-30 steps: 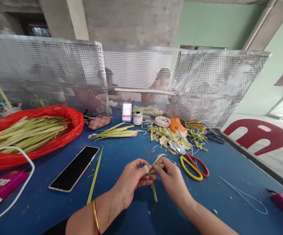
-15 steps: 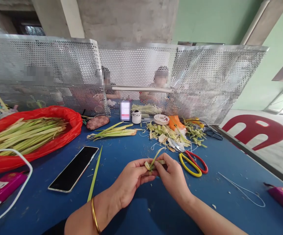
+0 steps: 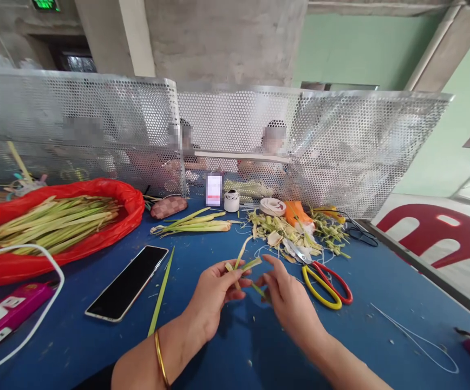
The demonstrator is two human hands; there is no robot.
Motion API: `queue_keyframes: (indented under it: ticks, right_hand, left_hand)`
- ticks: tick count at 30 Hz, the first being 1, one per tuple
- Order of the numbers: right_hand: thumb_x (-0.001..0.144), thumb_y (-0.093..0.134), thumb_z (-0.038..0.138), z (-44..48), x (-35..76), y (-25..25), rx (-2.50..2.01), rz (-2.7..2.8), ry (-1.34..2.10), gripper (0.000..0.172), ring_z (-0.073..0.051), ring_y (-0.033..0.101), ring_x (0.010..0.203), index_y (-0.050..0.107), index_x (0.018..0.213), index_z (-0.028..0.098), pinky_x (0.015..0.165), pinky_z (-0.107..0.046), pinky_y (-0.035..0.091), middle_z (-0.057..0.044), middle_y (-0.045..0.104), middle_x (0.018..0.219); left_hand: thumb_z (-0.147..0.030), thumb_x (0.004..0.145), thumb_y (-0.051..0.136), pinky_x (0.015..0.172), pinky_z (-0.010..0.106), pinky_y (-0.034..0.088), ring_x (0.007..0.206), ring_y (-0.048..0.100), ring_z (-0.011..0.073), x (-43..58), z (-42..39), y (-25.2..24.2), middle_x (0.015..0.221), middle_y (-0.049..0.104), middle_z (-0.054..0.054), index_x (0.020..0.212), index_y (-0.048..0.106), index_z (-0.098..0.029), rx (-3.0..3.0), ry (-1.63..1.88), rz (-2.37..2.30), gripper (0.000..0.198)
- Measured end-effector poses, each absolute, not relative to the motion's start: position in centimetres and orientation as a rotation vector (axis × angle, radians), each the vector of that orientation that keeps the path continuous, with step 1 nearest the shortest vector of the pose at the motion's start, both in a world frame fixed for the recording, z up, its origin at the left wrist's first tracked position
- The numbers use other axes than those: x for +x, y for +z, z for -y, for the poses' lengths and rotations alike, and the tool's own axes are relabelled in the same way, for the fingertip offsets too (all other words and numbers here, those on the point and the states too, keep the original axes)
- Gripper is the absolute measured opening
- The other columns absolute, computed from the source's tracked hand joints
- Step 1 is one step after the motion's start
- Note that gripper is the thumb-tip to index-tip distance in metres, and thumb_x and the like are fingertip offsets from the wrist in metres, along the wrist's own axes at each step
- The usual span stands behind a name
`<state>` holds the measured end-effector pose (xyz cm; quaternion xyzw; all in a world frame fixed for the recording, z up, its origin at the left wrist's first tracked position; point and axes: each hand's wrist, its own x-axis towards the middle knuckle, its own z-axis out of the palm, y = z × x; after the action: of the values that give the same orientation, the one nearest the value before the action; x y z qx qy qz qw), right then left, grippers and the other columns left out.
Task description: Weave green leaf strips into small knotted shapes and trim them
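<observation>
Between thumb and fingers, my left hand (image 3: 214,290) pinches a small knot of folded green leaf strips (image 3: 239,268). Several strip ends stick out of it, one pale end curling upward and one pointing right. My right hand (image 3: 289,298) is just right of the knot, its index finger raised and its other fingers curled on a green strip end that leads out of the knot. A long green leaf strip (image 3: 162,290) lies on the table left of my left hand. Scissors (image 3: 327,284) with yellow and red handles lie beyond my right hand.
A red bag (image 3: 133,203) of long leaves is at left, near a black phone (image 3: 127,283) and a purple power strip (image 3: 13,317). A stalk bundle (image 3: 196,222), leaf scraps (image 3: 275,227) and a tape roll (image 3: 273,206) lie before a perforated metal screen (image 3: 235,119). People sit behind it.
My hands have moved apart, the right shifting slightly away from the knot with its index finger lifted. The knot has turned and more strip ends show. The view has tilted slightly up.
</observation>
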<state>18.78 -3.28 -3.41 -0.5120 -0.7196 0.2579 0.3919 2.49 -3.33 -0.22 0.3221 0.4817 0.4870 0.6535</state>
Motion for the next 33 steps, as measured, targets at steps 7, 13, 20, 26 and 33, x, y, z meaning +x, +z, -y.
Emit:
queue_keyframes:
  ticks: [7, 13, 20, 26, 33]
  right_hand:
    - [0.095, 0.044, 0.014, 2.9, 20.0, -1.9, -0.727, 2.387, -0.322, 0.030, -0.017, 0.065, 0.073, 0.053, 0.124, 0.017, 0.067, -0.029, 0.046, -0.009, 0.071, 0.094]
    - [0.096, 0.046, 0.014, 3.7, 19.5, -1.3, -0.597, 2.425, -0.270, 0.020, -0.016, 0.062, 0.074, 0.062, 0.106, 0.018, 0.071, -0.032, 0.044, -0.005, 0.070, 0.088]
    - [0.093, 0.049, 0.011, 3.8, 19.1, -0.8, -0.630, 2.236, -0.056, 0.018, -0.016, 0.061, 0.080, 0.064, 0.094, 0.021, 0.077, -0.032, 0.045, -0.004, 0.067, 0.089]
    - [0.094, 0.043, 0.011, 3.7, 18.9, -1.3, -0.744, 2.188, -0.020, 0.017, -0.017, 0.061, 0.088, 0.056, 0.089, 0.020, 0.089, -0.035, 0.041, -0.005, 0.066, 0.090]
    - [0.097, 0.033, 0.020, 3.9, 18.6, -2.2, -1.133, 2.160, -0.191, 0.026, -0.014, 0.049, 0.055, 0.048, 0.076, 0.020, 0.054, -0.026, 0.032, -0.001, 0.054, 0.069]
  left_hand:
    - [-0.019, 0.074, 0.066, 0.038, 0.013, 0.031, 0.061, 0.063, 0.0089, 1.8, 3.0, 0.1, 0.088, 0.072, 0.009, 0.092, 0.067, -0.012, 0.668, 1.102, -1.082, 0.019]
    - [-0.023, 0.065, 0.070, 0.033, 0.017, 0.026, 0.043, 0.047, 0.0065, 2.2, 3.1, -0.8, 0.060, 0.061, 0.000, 0.088, 0.069, -0.011, 0.884, 1.051, -1.155, 0.025]
    - [-0.032, 0.064, 0.071, 0.035, 0.017, 0.026, 0.041, 0.045, 0.0069, 2.0, 3.1, -0.4, 0.054, 0.059, -0.002, 0.092, 0.069, -0.011, 1.051, 0.911, -1.149, 0.035]
    - [-0.031, 0.069, 0.064, 0.036, 0.018, 0.025, 0.038, 0.041, 0.0076, 2.3, 3.7, -0.2, 0.043, 0.052, -0.003, 0.067, 0.065, -0.015, 1.260, 0.727, -1.120, 0.017]
    - [-0.034, 0.075, 0.057, 0.046, 0.022, 0.036, 0.050, 0.047, 0.0103, 2.6, 4.1, 0.0, 0.056, 0.056, 0.000, 0.073, 0.065, -0.014, 1.218, 0.687, -0.950, 0.021]
